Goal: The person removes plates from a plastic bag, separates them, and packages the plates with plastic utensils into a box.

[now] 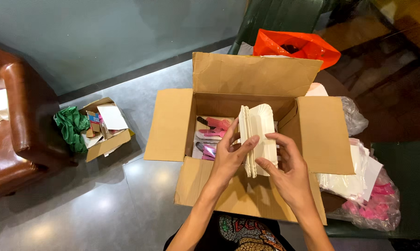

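Note:
Both my hands hold a stack of white scalloped paper trays (258, 135) upright over an open cardboard box (252, 74). My left hand (228, 155) grips the stack's left edge, fingers curled over the front. My right hand (286, 169) supports its lower right face, thumb under the bottom. Inside the box, left of the stack, lie pink packaged items (213, 132).
A smaller open carton (108, 142) with papers and a green bag (71, 125) sits on the floor at left, beside a brown leather seat (15, 121). An orange plastic bag (296, 45) lies behind the box. Clear bags with white and pink items (370, 195) lie at right.

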